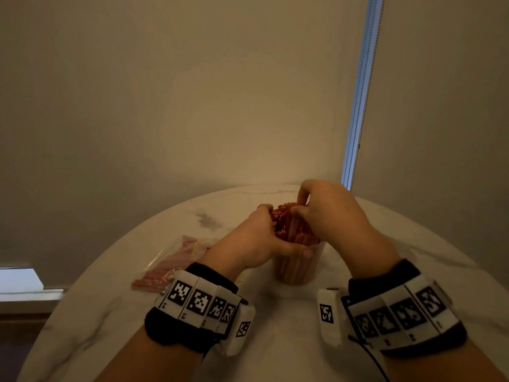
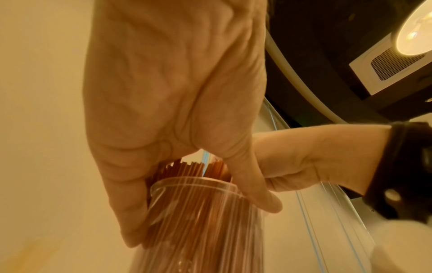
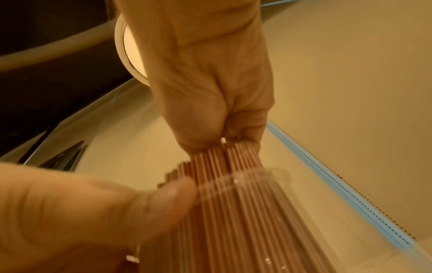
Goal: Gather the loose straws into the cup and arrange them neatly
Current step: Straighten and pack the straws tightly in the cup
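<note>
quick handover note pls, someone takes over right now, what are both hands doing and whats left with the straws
Left hand grips the clear cup at its rim, thumb across the front.
Right hand pinches the tops of the red straws standing in the cup.
Done: a full bundle is in the cup on the table.
Left: level the uneven tops; a plastic bag with more straws lies left of the cup.

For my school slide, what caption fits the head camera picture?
Two hands, left hand and right hand, tidy red straws in a clear cup.
</note>
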A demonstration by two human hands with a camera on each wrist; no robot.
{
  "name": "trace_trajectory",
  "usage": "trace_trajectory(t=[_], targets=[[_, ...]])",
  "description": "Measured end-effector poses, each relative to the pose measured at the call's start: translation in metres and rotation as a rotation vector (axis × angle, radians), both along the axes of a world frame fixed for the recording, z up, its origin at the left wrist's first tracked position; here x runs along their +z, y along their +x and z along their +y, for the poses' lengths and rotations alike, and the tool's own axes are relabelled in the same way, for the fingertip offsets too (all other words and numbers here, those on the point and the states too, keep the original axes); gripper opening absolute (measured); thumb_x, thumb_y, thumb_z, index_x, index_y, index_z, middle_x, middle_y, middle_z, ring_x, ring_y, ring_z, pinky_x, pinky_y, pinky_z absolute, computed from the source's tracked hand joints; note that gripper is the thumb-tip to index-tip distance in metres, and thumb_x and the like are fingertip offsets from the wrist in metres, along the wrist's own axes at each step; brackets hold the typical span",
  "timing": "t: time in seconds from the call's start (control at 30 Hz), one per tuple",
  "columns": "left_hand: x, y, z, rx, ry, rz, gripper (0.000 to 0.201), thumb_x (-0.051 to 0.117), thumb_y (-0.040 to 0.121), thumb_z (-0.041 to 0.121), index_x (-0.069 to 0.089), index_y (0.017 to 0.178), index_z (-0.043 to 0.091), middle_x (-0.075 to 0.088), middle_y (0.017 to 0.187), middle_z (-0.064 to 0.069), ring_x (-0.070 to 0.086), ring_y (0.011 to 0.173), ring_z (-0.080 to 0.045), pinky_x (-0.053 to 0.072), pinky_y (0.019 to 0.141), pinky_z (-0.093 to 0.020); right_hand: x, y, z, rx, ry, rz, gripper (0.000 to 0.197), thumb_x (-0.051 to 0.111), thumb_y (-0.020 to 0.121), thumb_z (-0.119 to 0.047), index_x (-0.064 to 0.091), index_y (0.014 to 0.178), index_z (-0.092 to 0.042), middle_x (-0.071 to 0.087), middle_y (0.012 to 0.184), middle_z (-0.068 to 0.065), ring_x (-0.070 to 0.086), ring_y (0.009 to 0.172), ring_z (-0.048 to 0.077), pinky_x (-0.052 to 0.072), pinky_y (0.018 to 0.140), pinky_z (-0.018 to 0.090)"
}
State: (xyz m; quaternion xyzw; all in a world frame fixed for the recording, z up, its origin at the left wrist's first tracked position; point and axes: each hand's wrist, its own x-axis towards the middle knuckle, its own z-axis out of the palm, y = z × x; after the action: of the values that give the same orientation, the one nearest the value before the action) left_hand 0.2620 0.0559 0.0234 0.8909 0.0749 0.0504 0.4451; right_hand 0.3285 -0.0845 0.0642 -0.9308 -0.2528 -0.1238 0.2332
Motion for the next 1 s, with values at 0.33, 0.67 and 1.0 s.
trace_trajectory(t=[0.33, 0.67, 1.0], targets=[[-0.002, 0.001, 0.0, 0.001, -0.021, -0.02, 0.102, 0.097, 0.057, 0.044, 0.036, 0.135, 0.021, 0.058, 0.116, 0.011, 0.057, 0.102, -0.002, 0.049, 0.076, -0.02, 0.015, 0.002, -0.016, 0.153, 0.104, 0.062, 0.042, 0.042, 0.098, -0.061, 0.074, 0.099, -0.033, 0.07, 0.105, -0.005, 0.06, 0.102, 0.016, 0.047, 0.076, 0.033], [-0.004, 0.002, 0.003, 0.021, -0.014, -0.03, 0.103, 0.098, 0.056, 0.045, 0.038, 0.136, 0.02, 0.059, 0.117, 0.011, 0.057, 0.105, -0.002, 0.051, 0.084, -0.022, 0.013, 0.003, -0.02, 0.319, 0.328, 0.322, 0.037, 0.038, 0.106, -0.04, 0.062, 0.132, -0.028, 0.062, 0.129, -0.013, 0.054, 0.103, -0.005, 0.041, 0.085, 0.022], [-0.001, -0.001, 0.0, 0.034, 0.014, -0.011, 0.103, 0.097, 0.057, 0.047, 0.039, 0.138, 0.021, 0.058, 0.115, 0.013, 0.056, 0.099, 0.002, 0.045, 0.069, -0.015, 0.016, 0.002, -0.021, 0.277, 0.114, 0.198, 0.026, 0.055, 0.1, -0.038, 0.07, 0.12, -0.033, 0.068, 0.121, -0.012, 0.061, 0.114, 0.013, 0.047, 0.087, 0.022]])
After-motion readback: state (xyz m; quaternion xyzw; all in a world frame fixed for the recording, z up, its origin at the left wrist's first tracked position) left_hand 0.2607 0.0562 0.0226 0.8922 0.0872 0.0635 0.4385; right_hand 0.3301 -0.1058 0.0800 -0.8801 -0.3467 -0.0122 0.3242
